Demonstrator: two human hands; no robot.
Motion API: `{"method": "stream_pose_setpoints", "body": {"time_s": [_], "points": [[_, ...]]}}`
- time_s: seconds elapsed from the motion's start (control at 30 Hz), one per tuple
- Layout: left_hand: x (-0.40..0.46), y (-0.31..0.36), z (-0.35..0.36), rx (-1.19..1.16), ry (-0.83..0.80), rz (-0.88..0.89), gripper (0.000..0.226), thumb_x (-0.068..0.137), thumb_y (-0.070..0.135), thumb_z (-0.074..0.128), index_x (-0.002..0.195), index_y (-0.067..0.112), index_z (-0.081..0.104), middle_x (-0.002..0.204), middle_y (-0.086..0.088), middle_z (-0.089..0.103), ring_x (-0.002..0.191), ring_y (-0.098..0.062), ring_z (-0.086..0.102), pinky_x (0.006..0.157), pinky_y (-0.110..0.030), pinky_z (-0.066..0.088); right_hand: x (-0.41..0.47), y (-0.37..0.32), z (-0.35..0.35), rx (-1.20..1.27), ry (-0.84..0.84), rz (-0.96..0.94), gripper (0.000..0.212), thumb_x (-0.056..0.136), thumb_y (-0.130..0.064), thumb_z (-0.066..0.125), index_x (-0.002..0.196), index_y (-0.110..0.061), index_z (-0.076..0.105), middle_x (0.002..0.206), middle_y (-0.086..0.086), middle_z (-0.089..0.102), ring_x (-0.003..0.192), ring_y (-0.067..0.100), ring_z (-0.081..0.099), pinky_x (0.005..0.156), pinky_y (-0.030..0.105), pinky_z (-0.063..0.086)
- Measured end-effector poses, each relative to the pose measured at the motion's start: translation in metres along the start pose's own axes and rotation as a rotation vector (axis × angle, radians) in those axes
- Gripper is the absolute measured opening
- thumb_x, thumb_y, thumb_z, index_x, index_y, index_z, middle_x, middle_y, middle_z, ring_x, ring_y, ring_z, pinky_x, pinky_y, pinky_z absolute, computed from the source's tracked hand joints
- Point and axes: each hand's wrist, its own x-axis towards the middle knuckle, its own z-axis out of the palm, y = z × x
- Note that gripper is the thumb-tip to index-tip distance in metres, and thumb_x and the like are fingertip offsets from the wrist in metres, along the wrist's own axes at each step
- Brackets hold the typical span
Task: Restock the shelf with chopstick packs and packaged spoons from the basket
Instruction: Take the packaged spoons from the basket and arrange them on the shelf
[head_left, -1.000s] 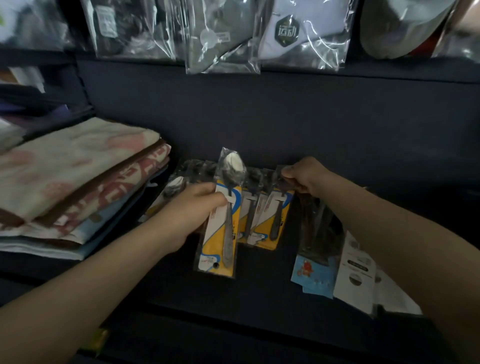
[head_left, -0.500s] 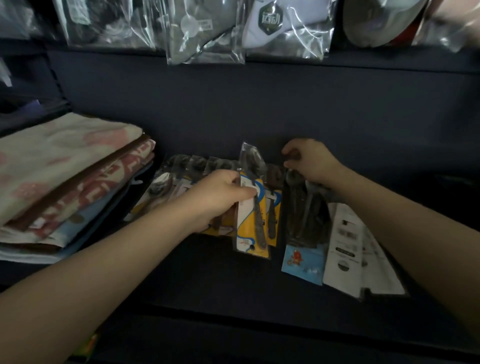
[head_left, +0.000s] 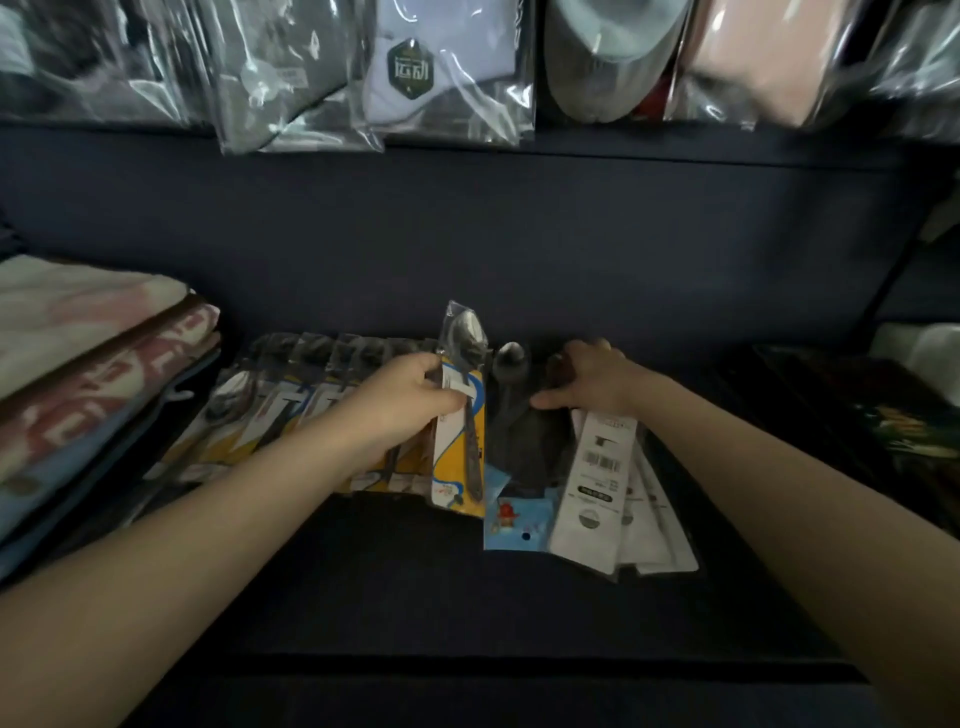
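We are well into the restock, as far as we can judge. The dark shelf already carries a fanned row of yellow-carded spoon packs leaning against its back wall, running from beside the folded towels toward the middle. To the right of that row lie the dark chopstick packs with a blue card end, and just beside them a few white-labelled packs, overlapping one another. The basket is not in view, so we cannot tell how much stock remains.

Our left hand holds one more packaged spoon upright at the right end of the yellow row, fingers clamped on its card near the top; it looks about to be set against the row. Our right hand rests on the tops of the dark chopstick packs, fingers curled over them, seemingly holding them aside to keep a gap.
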Motion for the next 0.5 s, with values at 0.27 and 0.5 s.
{"method": "stream_pose_setpoints", "body": {"time_s": [0.27, 0.5], "points": [[-0.009, 0.001, 0.015, 0.008, -0.023, 0.021, 0.020, 0.087, 0.012, 0.058, 0.106, 0.018, 0.060, 0.092, 0.001, 0.071, 0.085, -0.012, 0.067, 0.076, -0.030, 0.052, 0.008, -0.004, -0.002, 0.449, 0.111, 0.141, 0.049, 0.074, -0.031, 0.074, 0.115, -0.008, 0.061, 0.115, 0.016, 0.065, 0.103, 0.030, 0.061, 0.093, 0.047, 0.050], [-0.016, 0.017, 0.032, -0.032, -0.038, 0.114, 0.017, 0.087, 0.015, 0.060, 0.103, 0.019, 0.063, 0.093, -0.001, 0.072, 0.080, -0.012, 0.069, 0.071, -0.026, 0.055, -0.001, -0.009, -0.033, 1.200, 0.207, 0.023, 0.021, 0.089, -0.001, 0.055, 0.108, -0.009, 0.053, 0.090, 0.011, 0.058, 0.071, 0.016, 0.058, 0.067, 0.029, 0.056]]}}
